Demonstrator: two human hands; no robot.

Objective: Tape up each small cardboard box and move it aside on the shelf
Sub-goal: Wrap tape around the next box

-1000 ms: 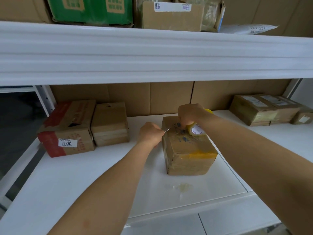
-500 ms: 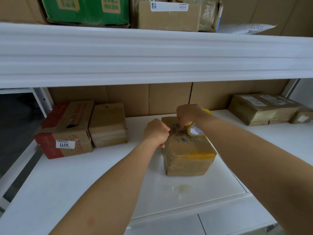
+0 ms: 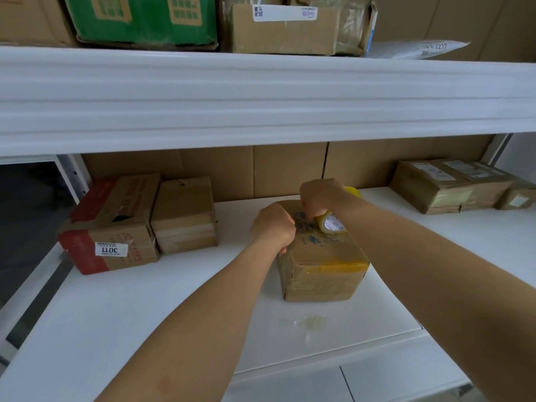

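Small cardboard box (image 3: 320,265) upright on the white shelf (image 3: 145,309), centre of view, not yet moved aside. Left hand (image 3: 274,226) now closed up against the box's top left edge, beside the right hand; a second ago apart from the box, with a thin pale strand stretched from fist to box top. Left grip a curled fist; contents hidden, so clamped on tape or on nothing cannot be told. Right hand (image 3: 322,197) unmoved at the far end of the box top, grip clamped on the tape roll (image 3: 332,223), roll resting on the lid. Meaning, as a judgement: strip laid across the lid and being pressed or severed at the edge; sealing of this box near its end, shifting aside to follow. Two boxes (image 3: 139,221) at left against the back wall, further parcels (image 3: 452,185) at right.
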